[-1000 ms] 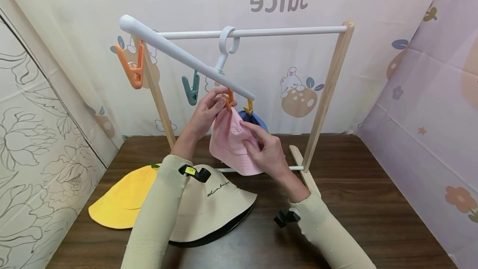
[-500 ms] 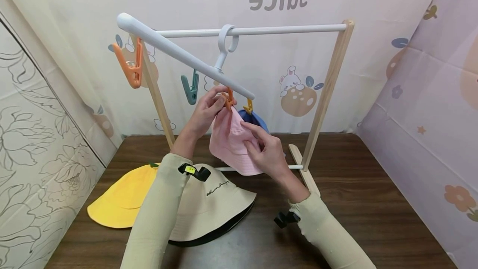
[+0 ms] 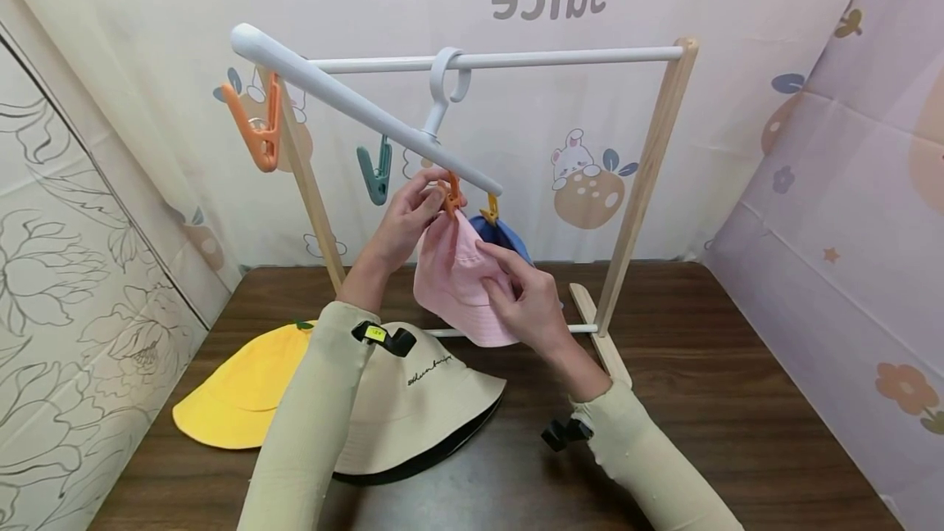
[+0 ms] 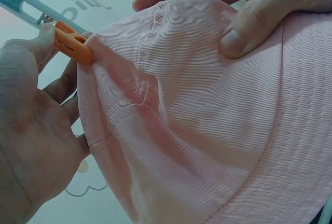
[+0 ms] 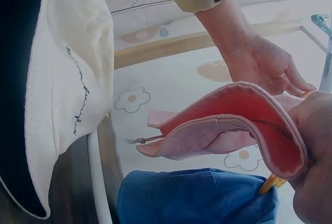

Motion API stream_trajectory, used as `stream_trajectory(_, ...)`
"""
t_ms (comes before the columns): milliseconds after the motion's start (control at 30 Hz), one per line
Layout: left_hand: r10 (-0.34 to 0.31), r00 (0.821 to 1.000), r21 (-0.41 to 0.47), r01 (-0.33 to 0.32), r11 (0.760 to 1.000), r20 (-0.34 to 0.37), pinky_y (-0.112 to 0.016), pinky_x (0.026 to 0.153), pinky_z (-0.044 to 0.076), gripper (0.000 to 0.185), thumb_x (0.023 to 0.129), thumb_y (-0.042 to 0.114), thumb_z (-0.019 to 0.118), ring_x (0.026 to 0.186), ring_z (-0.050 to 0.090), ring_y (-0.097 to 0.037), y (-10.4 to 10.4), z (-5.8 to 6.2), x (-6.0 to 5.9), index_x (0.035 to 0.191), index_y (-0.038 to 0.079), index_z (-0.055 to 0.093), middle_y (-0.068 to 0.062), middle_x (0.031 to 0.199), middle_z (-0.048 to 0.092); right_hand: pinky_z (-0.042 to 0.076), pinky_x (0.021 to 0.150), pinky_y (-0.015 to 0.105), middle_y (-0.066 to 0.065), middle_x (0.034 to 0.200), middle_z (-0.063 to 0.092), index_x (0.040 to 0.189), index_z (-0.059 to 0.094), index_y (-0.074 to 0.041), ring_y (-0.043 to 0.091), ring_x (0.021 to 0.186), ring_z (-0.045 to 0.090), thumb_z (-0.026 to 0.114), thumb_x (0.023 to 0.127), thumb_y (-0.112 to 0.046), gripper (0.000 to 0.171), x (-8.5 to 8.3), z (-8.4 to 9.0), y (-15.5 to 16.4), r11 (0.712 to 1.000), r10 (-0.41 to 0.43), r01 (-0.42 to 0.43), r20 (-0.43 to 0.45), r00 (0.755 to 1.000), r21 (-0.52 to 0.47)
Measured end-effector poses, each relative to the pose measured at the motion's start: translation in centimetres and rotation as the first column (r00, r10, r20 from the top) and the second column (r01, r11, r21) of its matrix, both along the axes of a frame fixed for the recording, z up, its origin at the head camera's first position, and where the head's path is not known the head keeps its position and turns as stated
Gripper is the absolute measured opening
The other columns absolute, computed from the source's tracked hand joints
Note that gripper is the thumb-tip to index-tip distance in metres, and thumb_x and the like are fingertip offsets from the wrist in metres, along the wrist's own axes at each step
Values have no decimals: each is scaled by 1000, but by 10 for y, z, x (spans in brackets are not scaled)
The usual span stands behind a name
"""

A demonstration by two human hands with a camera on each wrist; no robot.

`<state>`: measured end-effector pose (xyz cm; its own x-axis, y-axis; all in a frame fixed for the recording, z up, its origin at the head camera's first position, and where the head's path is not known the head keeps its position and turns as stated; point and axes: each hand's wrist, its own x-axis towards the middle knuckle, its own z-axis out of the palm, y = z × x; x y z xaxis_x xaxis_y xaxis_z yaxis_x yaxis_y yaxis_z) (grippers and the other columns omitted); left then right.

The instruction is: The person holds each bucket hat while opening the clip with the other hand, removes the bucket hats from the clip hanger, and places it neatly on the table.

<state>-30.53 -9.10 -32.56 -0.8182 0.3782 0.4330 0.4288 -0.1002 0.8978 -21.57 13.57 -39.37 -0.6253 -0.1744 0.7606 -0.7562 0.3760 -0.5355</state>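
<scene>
My left hand (image 3: 398, 228) pinches an orange clip (image 3: 452, 198) below the white hanger (image 3: 339, 101). The clip's lower end meets the crown of a pink bucket hat (image 3: 450, 273). In the left wrist view, my thumb presses on the orange clip (image 4: 72, 42), and the hat's cloth bunches under it. My right hand (image 3: 533, 306) holds the pink hat's side between thumb and fingers. Seen from the right wrist, the hat's red-pink inside (image 5: 244, 102) faces the camera. Behind it a blue hat (image 3: 516, 242) hangs from a yellow clip (image 3: 490, 210).
Another orange clip (image 3: 258, 129) and a green clip (image 3: 376, 173) hang from the hanger with nothing in them. The rack's white rail (image 3: 560, 58) carries the hanger. On the dark wooden table (image 3: 708, 400) lie a yellow hat (image 3: 243, 392) and a beige hat (image 3: 420, 408).
The head view has shifted very slightly. Both hands, the clip and the pink hat keep the same positions.
</scene>
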Motion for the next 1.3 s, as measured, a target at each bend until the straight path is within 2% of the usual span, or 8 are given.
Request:
stream_trajectory(200, -14, 1000, 13, 14, 1000, -6, -48, 126, 52, 107, 85, 76, 70, 116, 75, -6, -1, 0, 1, 155, -2, 52, 6, 120, 76, 36, 53, 17, 3, 66, 53, 142, 76, -7, 1, 58, 43, 80, 96, 6, 48, 1, -2, 1, 1000, -6, 6, -5, 1000, 4)
stream_trajectory(267, -18, 1000, 18, 18, 1000, -8, -47, 124, 52, 102, 88, 73, 70, 116, 75, -7, -1, 1, 2, 155, -2, 52, 11, 117, 76, 36, 53, 17, 4, 66, 54, 142, 76, -7, 1, 59, 43, 80, 96, 6, 48, 2, -2, 1, 1000, -10, 10, -5, 1000, 5)
stream_trajectory(433, -11, 1000, 30, 11, 999, 3, -41, 112, 54, 84, 99, 62, 67, 114, 75, -7, -1, 1, 3, 155, 0, 53, 12, 115, 77, 39, 55, 17, 6, 71, 61, 141, 77, -7, 3, 60, 46, 81, 96, 6, 47, 5, -5, 0, 1000, -13, 14, -6, 1000, 15)
stream_trajectory(533, -4, 1000, 29, 4, 1000, 10, -39, 108, 54, 82, 101, 61, 66, 115, 74, -9, -2, 0, 3, 155, 1, 53, 12, 115, 76, 40, 56, 16, 7, 74, 64, 140, 77, -7, 5, 60, 47, 81, 96, 6, 46, 4, -7, 0, 1000, -13, 13, -16, 1000, 16)
stream_trajectory(700, -1, 1000, 29, 0, 1000, 21, -45, 113, 54, 91, 95, 68, 68, 118, 75, -16, -2, 0, 3, 157, 2, 53, 10, 117, 76, 40, 58, 17, 6, 74, 63, 140, 77, -7, 7, 61, 48, 81, 96, 6, 46, 4, -7, 1, 1000, -12, 12, -32, 999, 13)
stream_trajectory(933, -5, 1000, 34, 4, 999, 31, -54, 119, 51, 95, 93, 71, 67, 116, 73, -11, -2, -1, 4, 158, 4, 52, 9, 115, 74, 41, 59, 18, 7, 75, 65, 139, 78, -7, 8, 63, 50, 81, 96, 6, 45, 4, -5, 0, 1000, -14, 14, -33, 999, 10)
stream_trajectory(1100, -6, 1000, 40, 5, 999, 22, -46, 114, 53, 96, 92, 74, 65, 115, 70, -12, -3, -4, 3, 157, 4, 53, 8, 113, 73, 41, 59, 17, 7, 74, 63, 138, 78, -7, 8, 63, 50, 82, 95, 6, 45, 5, -5, -1, 1000, -13, 14, -30, 999, 12)
stream_trajectory(1300, -6, 1000, 53, 5, 999, 15, -34, 104, 55, 84, 105, 62, 59, 112, 68, -12, -3, -6, 2, 160, -1, 51, 10, 111, 72, 39, 58, 16, 5, 70, 60, 137, 78, -6, 8, 60, 48, 81, 96, 7, 44, 3, -6, 1, 1000, 1, -1, -30, 1000, 12)
